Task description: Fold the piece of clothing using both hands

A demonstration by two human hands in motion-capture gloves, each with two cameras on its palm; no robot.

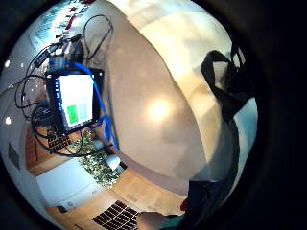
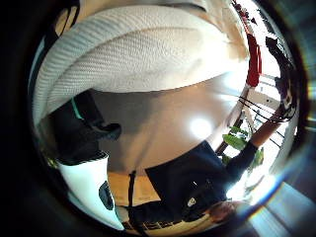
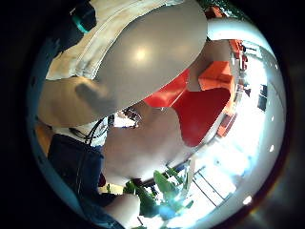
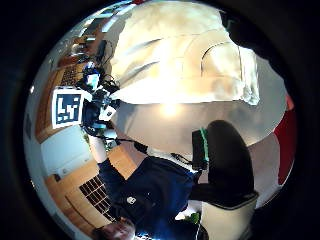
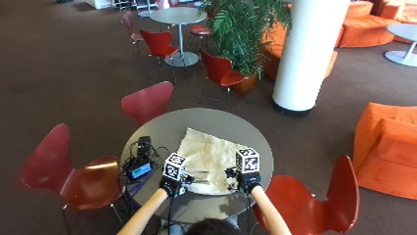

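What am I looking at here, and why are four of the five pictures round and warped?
There is no machine: a person sits at a round grey table wearing black gloves, with small wide-angle cameras on each palm. Those give the four round pictures, two per hand. The fifth comes from above and behind the person's head, so their left hand is at its left and their right hand at its right.

On the table lies a cream piece of clothing, spread flat, and beside it a small screen with cables. Both hands are at the garment's near edge. The left palm's camera shows the knit cloth close up, but I cannot see whether the fingers actually grip it.
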